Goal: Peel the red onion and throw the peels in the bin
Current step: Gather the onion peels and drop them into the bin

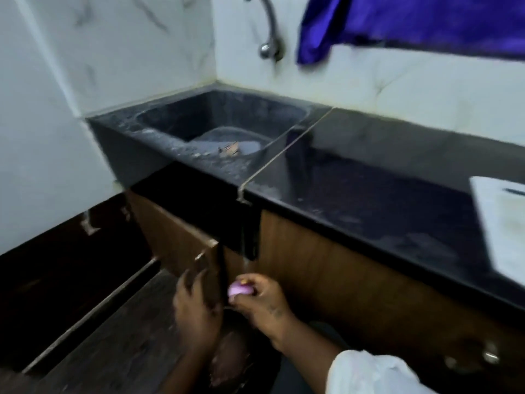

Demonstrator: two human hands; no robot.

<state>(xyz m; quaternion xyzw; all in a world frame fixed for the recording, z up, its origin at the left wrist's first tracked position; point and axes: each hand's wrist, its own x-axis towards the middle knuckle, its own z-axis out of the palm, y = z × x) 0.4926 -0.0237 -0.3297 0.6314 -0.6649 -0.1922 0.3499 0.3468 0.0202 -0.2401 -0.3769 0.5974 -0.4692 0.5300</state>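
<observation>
My right hand (260, 302) grips a small, pale purple peeled onion (241, 290) low in front of the wooden cabinets. Just left of it, my left hand (196, 305) holds the free edge of the open cabinet door (176, 243) under the sink, with its fingers on the door's face. Below my hands is a dark, blurred shape with a reddish-brown patch (228, 362); I cannot tell whether it is a bin. The whole frame is motion-blurred.
Above is a black stone counter (383, 200) with a dark sink (216, 123) holding a small scrap (230, 149). A tap (270, 38) hangs on the tiled wall, a blue cloth (397, 21) at top right. A white sheet (502, 226) lies on the counter's right end.
</observation>
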